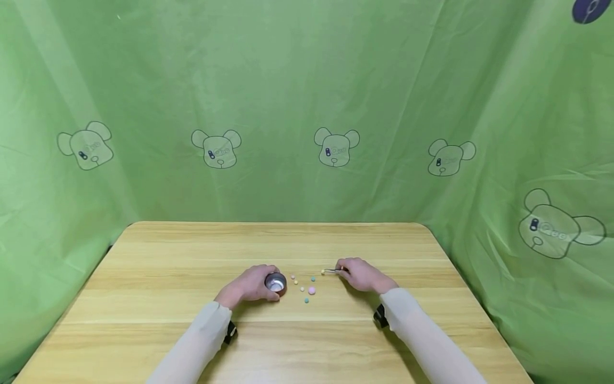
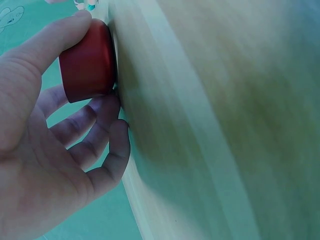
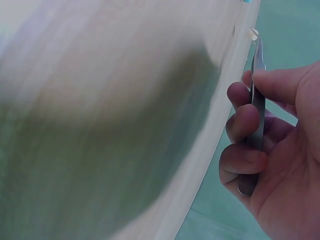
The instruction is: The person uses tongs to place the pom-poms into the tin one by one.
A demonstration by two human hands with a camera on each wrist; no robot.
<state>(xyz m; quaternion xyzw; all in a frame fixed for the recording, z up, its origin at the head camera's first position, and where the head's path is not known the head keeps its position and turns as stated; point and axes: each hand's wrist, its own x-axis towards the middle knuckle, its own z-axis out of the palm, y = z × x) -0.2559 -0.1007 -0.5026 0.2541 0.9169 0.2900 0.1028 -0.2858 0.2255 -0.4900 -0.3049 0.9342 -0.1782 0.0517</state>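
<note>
In the head view my left hand (image 1: 253, 283) grips a small round metal cup, dark red outside with a silvery inside (image 1: 275, 285). The left wrist view shows the red wall of the cup (image 2: 89, 65) between thumb and fingers, its base right at the tabletop. My right hand (image 1: 363, 275) holds metal tweezers (image 1: 332, 271) with bent, pointed tips, fingers curled round the shaft (image 3: 259, 117). A small pale yellow ball (image 3: 253, 34) sits at the tips of the tweezers. Between the hands lie several small balls, among them a larger pink ball (image 1: 312, 290) and a blue ball (image 1: 306, 300).
Both forearms reach over a light wood-grain table (image 1: 297, 352) from its near side. A green curtain (image 1: 278, 80) printed with bear heads hangs behind the table and along both sides. Another blue ball (image 1: 313, 279) lies near the tweezers.
</note>
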